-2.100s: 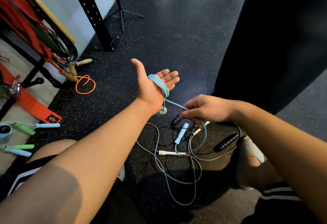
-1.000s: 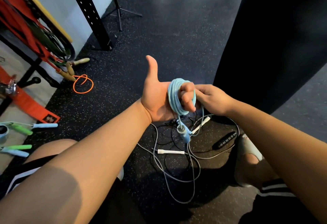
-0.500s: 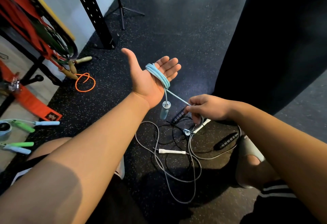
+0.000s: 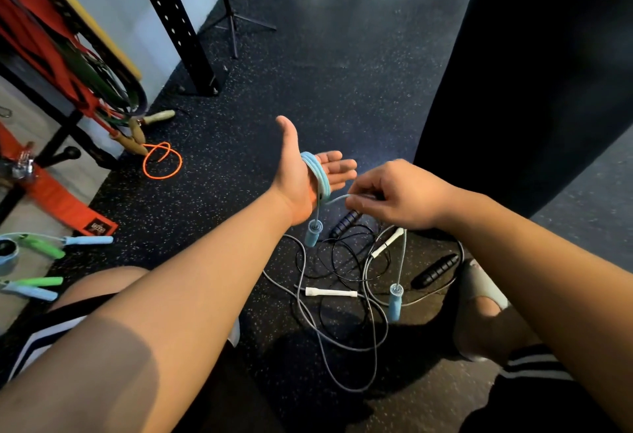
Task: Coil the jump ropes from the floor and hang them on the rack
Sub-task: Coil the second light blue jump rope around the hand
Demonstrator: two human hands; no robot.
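A light blue jump rope is wound in several loops around the flat palm of my left hand, fingers stretched out, thumb up. One blue handle dangles under that wrist. My right hand pinches the free end of the same rope just right of the palm; its second blue handle hangs below on the cord. On the floor beneath lies a tangle of grey and black ropes with white handles and black handles. The rack stands at the left.
An orange rope with wooden handles lies by the rack's foot. Green and blue handles rest at the left edge. A black upright post and a tripod stand are ahead. A black punching bag fills the right. My knees flank the tangle.
My right hand has risen from below the left wrist to beside the palm, carrying the rope's free end up. The second blue handle has lifted off the pile and now hangs.
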